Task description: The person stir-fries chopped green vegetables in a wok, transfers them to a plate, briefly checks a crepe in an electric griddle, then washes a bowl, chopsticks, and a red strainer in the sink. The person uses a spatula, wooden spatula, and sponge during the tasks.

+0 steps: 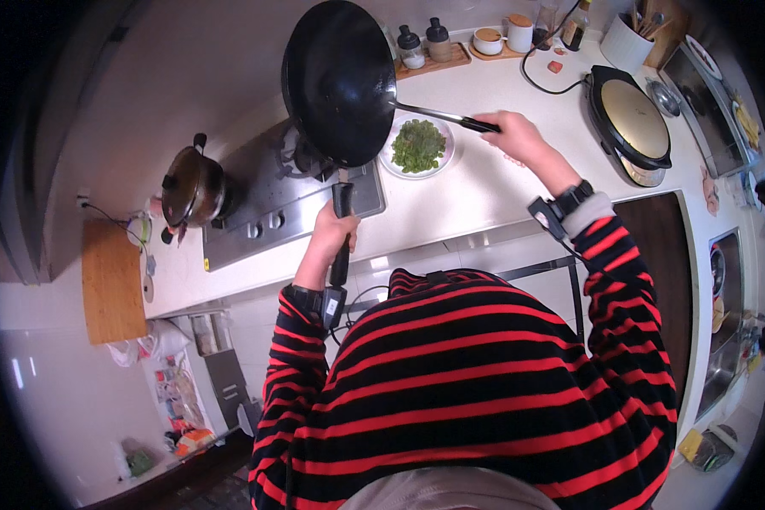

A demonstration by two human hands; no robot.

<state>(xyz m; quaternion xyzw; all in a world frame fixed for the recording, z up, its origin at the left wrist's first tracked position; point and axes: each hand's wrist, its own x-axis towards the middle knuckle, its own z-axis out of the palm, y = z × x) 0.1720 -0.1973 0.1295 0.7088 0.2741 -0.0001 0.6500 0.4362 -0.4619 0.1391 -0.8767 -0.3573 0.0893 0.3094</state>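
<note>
My left hand (335,231) grips the black handle of a dark wok (338,83), which is raised and tilted above the gas stove (255,217). In my right hand (516,135) is the black grip of a metal-shafted cooking utensil (433,113); its far end meets the wok's right rim, and the head's shape cannot be made out. Just below that rim, on the white counter (484,166), sits a white plate (449,156) bearing chopped green vegetables (417,145).
A lidded pot (194,188) stands on the stove's left side. Seasoning jars (440,48) line the back wall. At the right are an electric griddle (634,118) with its cord, a utensil holder (626,46) and a sink (717,376). A wooden board (111,280) is at the far left.
</note>
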